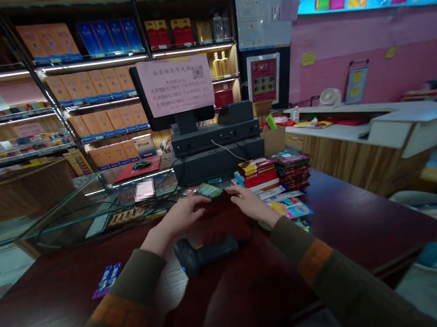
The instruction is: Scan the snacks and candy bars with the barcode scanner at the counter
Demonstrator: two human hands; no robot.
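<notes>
We see both hands out over the dark wooden counter [357,218], and neither is grasping anything. The left hand [187,211] is loosely spread, its fingertips just short of a green card [209,190]. The card lies flat near the counter's far edge, in front of the till base [218,161]. The right hand [250,204] is released too, fingers stretched leftward, with a narrow gap of bare wood between the two hands. Just to its right stand stacks of red packets [259,172], with bright leaflets [291,208] beside the wrist. A black barcode scanner [205,253] lies on its side between the forearms, closer to the left one. We find the widest open wood left of the left arm, broken only by a purple card [106,280]. Beyond that, the glass case [63,212] meets the counter's far left edge. On the right, the counter ends in a corner above the floor
</notes>
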